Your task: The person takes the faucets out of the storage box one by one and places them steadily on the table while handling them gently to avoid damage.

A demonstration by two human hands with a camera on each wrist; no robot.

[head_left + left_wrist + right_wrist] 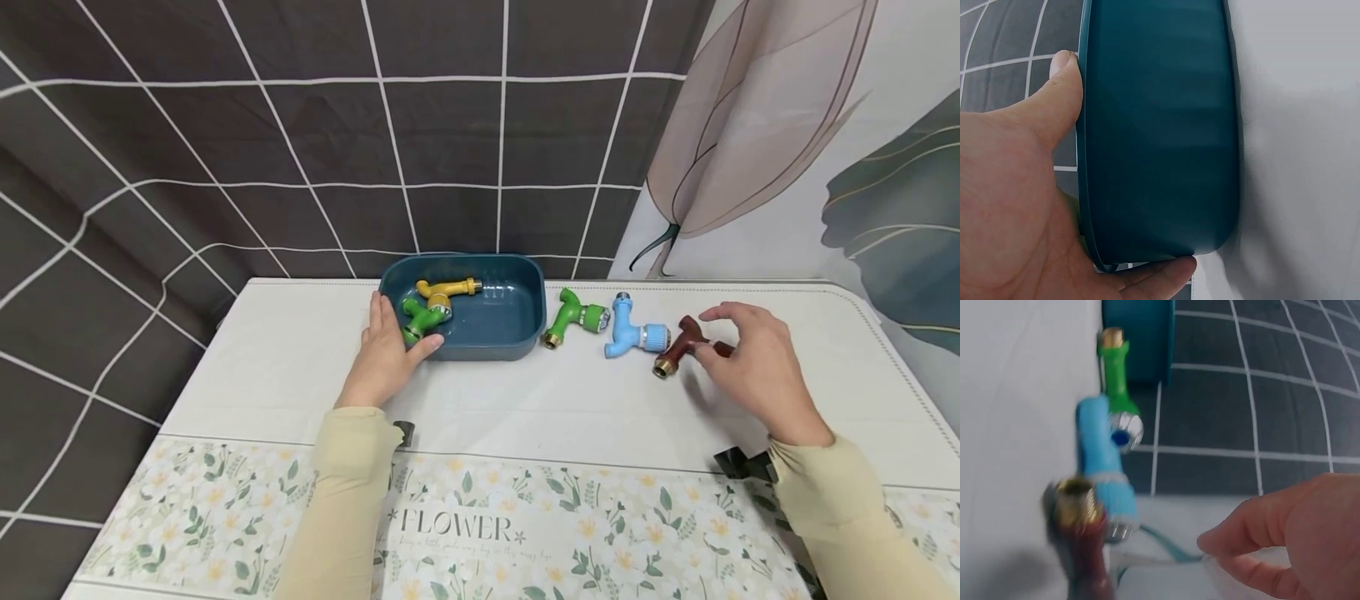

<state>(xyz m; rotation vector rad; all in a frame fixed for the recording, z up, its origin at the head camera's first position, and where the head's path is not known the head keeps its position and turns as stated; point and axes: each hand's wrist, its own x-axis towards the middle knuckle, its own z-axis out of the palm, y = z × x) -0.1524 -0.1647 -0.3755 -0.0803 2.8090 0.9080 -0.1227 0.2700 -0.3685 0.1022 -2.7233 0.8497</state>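
My left hand (381, 360) holds the near left corner of a dark blue plastic tub (504, 352), its thumb at the front rim and its fingers along the left side. Inside the tub lie a yellow tap (442, 288) and a green tap (426, 318). At the right, my right hand (759, 364) hovers around a dark red tap (681, 345) with a brass end. Its thumb and forefinger are spread in the head view; in the right wrist view the fingertips (1210, 542) are apart from the tap.
Between the tub and the red tap lie another green tap (573, 317) and a light blue tap (630, 332). A white table (247, 358) carries a floral mat (480, 533) along its front. Dark tiled cloth (442, 133) hangs behind the table.
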